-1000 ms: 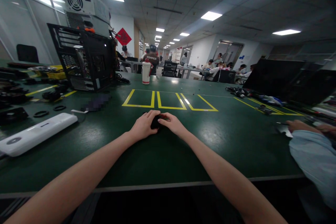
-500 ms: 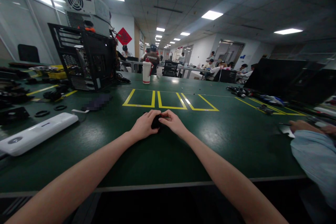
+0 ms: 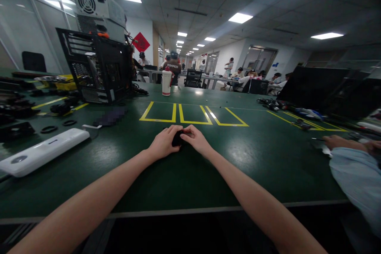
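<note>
One broad, smooth green tabletop spreads across the view; clock directions here are read from the person's two hands near its middle. At ten o'clock stands an open black metal computer case, with a grey metal box with a round fan grille stacked above it. Between two and three o'clock leans a large, flat black panel. At three o'clock, another person's pale blue sleeve reaches in from the edge. At nine o'clock lies a long, rounded white plastic device. Three yellow tape outlines mark the surface from eleven to two o'clock. Just before twelve o'clock, beyond them, a tall white cup with red trim stands upright. The bare left hand is curled, thumb and fingers closed around a small black object. The bare right hand is bent inward, its thumb tip at the object's right side; whether its fingers pinch it, I cannot tell. The object sits between both hands, at the clock's centre, mostly hidden.
</note>
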### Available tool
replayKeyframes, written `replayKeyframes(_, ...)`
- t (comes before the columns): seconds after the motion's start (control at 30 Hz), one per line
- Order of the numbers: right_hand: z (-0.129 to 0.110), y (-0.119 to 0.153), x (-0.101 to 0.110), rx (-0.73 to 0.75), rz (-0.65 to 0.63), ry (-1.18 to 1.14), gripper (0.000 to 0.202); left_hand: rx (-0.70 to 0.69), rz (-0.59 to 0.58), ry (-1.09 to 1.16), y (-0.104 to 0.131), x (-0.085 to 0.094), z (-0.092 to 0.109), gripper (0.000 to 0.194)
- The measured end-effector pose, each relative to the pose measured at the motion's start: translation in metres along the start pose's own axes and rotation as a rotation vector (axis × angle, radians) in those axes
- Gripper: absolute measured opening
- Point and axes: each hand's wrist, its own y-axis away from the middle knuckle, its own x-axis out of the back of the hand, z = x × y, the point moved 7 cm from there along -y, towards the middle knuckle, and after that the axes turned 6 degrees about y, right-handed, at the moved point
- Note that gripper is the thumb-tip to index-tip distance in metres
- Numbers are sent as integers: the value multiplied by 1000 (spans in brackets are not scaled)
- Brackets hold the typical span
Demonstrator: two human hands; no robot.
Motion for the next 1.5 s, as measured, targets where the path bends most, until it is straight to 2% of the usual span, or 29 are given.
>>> replayKeyframes(0.13,3,-1,2,-40,11,38,30,1,-13,-5,1,-1,0,61)
replayKeyframes(0.23,5,-1,0,-71,-36,17,30,5,-15,0,1,0,-1,62)
replayKeyframes(0.43,-2,3,-4,-10,-69,-43,35,-7,-9,-4,0,-1,0,61)
replayKeyframes(0.63,-2,1,-1,8,-9,6,22,-16,-9,-13,0,-1,0,59)
replayKeyframes(0.73,2,0,1,-70,16,33,29,-3,-11,-24,0,-2,-2,61)
replayKeyframes(0.8,4,0,0,-122,-12,21,32,8,-14,-30,0,-2,-3,61)
replayKeyframes(1.0,-2,4,-3,-69,-77,-22,41,3,-21,-19,0,-1,-2,61)
replayKeyframes(1.2,-3,1,-1,-22,-30,33,24,18,-19,-12,0,-1,-3,62)
replayKeyframes(1.33,-3,1,1,-73,-20,48,27,16,-10,-9,1,-1,-2,63)
replayKeyframes(1.5,-2,3,-2,-92,-84,-6,33,4,-14,-12,1,-1,-2,61)
